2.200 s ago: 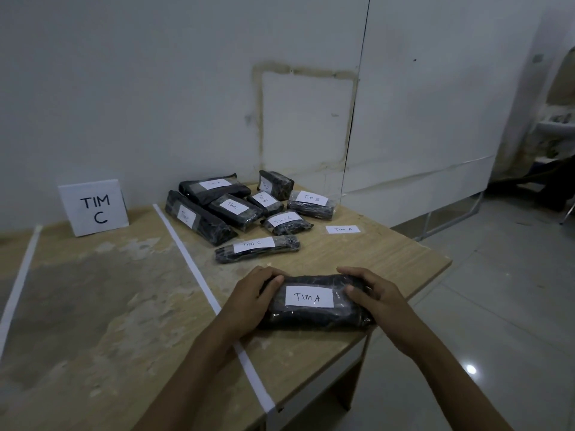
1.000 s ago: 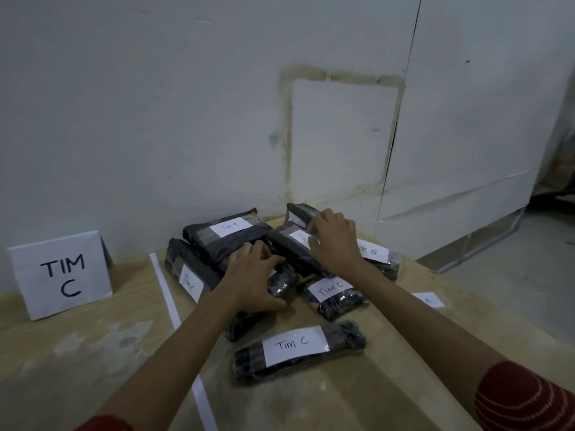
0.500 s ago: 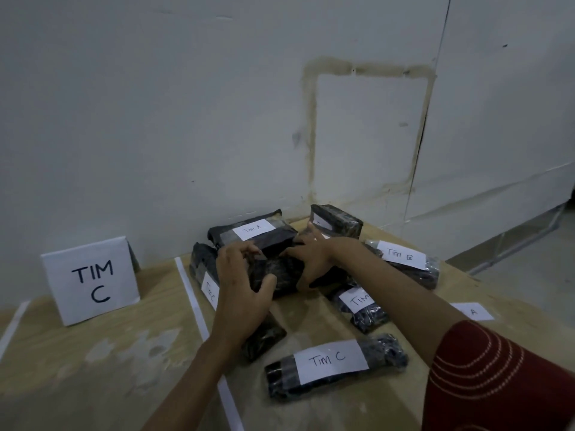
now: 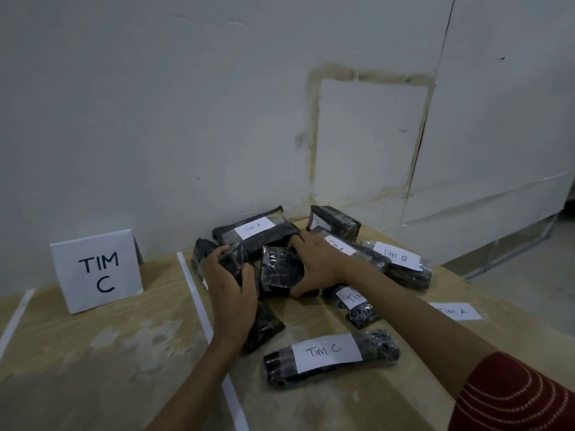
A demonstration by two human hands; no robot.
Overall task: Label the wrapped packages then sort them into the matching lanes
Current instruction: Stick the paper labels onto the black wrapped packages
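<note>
Packages (image 4: 326, 353), perhaps eight; left hand (image 4: 231, 287) and right hand (image 4: 317, 262) each grip one.

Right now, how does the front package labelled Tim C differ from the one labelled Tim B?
The Tim C package lies alone at the front, touching nothing; the Tim B package sits further back on the right, against a neighbouring package. The Tim C package shows whole; the Tim B package is partly hidden behind that neighbouring package. Both are dark, plastic-wrapped, with a white handwritten label.
</note>
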